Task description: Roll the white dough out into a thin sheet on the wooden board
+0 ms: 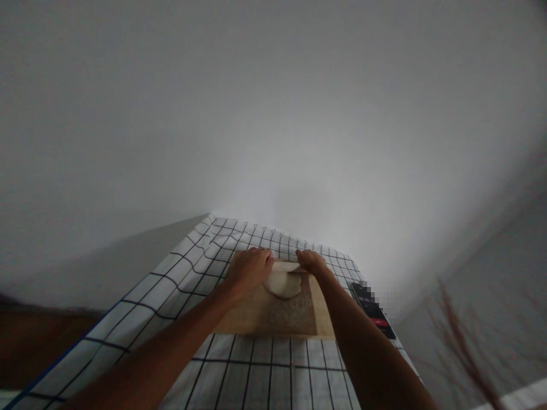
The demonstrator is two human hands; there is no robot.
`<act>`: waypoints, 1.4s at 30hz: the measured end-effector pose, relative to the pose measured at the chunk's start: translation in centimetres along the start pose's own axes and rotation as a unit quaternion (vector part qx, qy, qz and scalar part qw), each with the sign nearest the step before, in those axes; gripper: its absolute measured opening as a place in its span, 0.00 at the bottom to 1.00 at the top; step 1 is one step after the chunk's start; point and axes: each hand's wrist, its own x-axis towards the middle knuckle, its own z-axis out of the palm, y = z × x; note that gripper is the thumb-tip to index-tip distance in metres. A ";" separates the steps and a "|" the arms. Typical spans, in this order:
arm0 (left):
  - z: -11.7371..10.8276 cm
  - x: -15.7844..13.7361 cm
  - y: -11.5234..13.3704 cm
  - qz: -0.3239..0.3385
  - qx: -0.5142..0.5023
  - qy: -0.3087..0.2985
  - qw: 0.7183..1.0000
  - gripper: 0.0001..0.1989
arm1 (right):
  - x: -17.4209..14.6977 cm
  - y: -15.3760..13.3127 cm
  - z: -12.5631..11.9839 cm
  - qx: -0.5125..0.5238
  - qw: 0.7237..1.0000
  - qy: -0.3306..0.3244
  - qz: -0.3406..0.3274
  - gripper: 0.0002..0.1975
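My left hand point(252, 265) is wrapped round the left end of a pale rolling pin point(285, 266). The other end is gripped by my right hand point(311, 261), with its fingers curled over it. Under and just in front of the pin lies a flattened, roundish piece of dough point(282, 286). The dough rests on a wooden board point(273, 319), whose middle is darker than its side strip. Both ends of the pin are hidden by my hands.
A white cloth with black grid lines point(252, 373) covers the table. At its right edge lies a dark phone point(371, 307) with a lit screen, partly pixelated. A pale wall point(273, 114) stands behind the table. Blurred brown twigs point(461, 341) show at lower right.
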 end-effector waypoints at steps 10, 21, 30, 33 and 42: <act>-0.5 -0.4 0.4 -0.004 -0.024 0.000 1.000 0.17 | -2.4 -0.6 0.4 -0.046 0.996 0.067 0.032 0.13; -1.4 -1.2 1.3 -0.010 -0.045 -0.021 0.999 0.16 | -4.6 -0.2 1.1 -0.073 0.995 0.072 0.008 0.12; -1.8 -1.4 1.7 -0.015 -0.057 -0.024 0.998 0.17 | -4.8 0.5 1.4 -0.069 0.994 0.081 0.008 0.09; -1.5 -1.4 1.6 -0.017 -0.060 -0.025 0.998 0.17 | -4.7 0.5 1.4 -0.073 0.994 0.079 0.011 0.10; -1.3 -1.3 1.6 -0.015 -0.061 -0.031 0.998 0.19 | -4.9 0.2 1.2 -0.080 0.992 0.094 0.014 0.11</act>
